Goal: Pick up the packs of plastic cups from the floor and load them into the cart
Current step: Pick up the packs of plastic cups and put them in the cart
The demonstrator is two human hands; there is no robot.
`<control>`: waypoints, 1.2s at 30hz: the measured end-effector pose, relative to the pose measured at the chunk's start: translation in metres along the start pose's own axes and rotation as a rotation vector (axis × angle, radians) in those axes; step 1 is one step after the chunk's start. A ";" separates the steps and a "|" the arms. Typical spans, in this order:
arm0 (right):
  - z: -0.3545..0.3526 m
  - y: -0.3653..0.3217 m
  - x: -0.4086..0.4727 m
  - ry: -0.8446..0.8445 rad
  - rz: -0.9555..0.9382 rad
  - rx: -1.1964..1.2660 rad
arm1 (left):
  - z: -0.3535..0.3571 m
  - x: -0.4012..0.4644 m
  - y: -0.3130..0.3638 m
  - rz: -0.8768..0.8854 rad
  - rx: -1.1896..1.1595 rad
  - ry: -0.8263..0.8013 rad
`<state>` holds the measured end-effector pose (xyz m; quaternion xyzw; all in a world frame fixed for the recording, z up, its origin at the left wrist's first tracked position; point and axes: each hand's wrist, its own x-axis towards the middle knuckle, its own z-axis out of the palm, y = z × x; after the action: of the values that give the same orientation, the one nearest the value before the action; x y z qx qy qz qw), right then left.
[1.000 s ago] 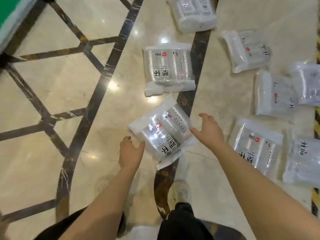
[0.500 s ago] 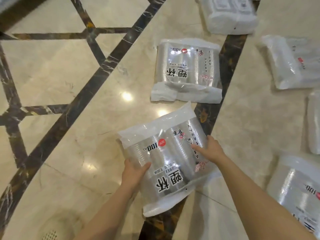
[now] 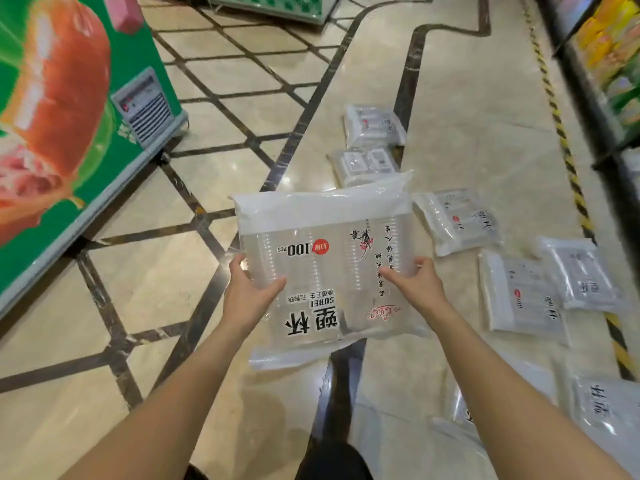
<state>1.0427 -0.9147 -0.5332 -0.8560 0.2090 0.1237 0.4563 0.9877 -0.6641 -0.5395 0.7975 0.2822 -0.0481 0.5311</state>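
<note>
I hold one clear pack of plastic cups (image 3: 325,244) off the floor in front of me, its black and red print upside down. My left hand (image 3: 247,289) grips its left edge and my right hand (image 3: 414,284) grips its right edge. Several more packs lie on the marble floor: two beyond it (image 3: 374,124) (image 3: 363,164), one to its right (image 3: 457,220), two further right (image 3: 523,296) (image 3: 581,271), and more at the lower right (image 3: 606,407). No cart is in view.
A green display freezer (image 3: 69,109) with a grey vent panel stands at the left. Shelves of goods (image 3: 609,53) line the right edge behind a yellow and black floor stripe (image 3: 557,119). Another green unit base (image 3: 277,5) is at the top.
Both hands closed on the pack lying at my feet and lifted it off the floor. My view rose, so the freezer and shelves came into sight.
</note>
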 end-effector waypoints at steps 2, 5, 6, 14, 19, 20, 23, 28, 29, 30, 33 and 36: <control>-0.053 -0.051 -0.038 0.046 -0.030 0.055 | -0.032 -0.028 0.074 0.091 -0.024 -0.020; -0.140 -0.121 -0.103 0.140 -0.077 0.116 | -0.070 -0.080 0.185 0.245 -0.053 -0.086; -0.168 -0.140 -0.126 0.172 -0.086 0.137 | -0.081 -0.097 0.219 0.303 -0.052 -0.115; -0.317 -0.203 -0.319 0.572 -0.072 0.298 | -0.116 -0.220 0.393 0.689 -0.059 -0.435; -0.359 -0.173 -0.451 0.969 0.050 0.412 | -0.091 -0.317 0.431 0.942 -0.061 -0.702; -0.366 -0.161 -0.477 1.038 0.063 0.435 | -0.084 -0.341 0.433 0.978 -0.075 -0.760; -0.380 -0.127 -0.567 1.227 0.128 0.448 | -0.064 -0.427 0.432 1.046 -0.100 -0.941; -0.374 -0.052 -0.734 1.571 0.310 0.450 | -0.028 -0.590 0.385 1.093 -0.093 -1.323; -0.368 -0.038 -0.771 1.647 0.357 0.459 | -0.026 -0.627 0.369 1.123 -0.070 -1.408; -0.359 -0.021 -0.808 1.720 0.401 0.477 | -0.024 -0.664 0.351 1.141 -0.046 -1.491; -0.322 0.025 -0.922 1.878 0.527 0.519 | -0.030 -0.781 0.288 1.172 -0.011 -1.744; -0.286 0.065 -1.035 2.030 0.679 0.512 | -0.047 -0.894 0.214 1.162 0.045 -1.949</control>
<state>0.1051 -0.9311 -0.0058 -0.3376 0.7308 -0.5657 0.1786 0.3364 -1.0385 -0.0071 0.4398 -0.6651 -0.3998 0.4522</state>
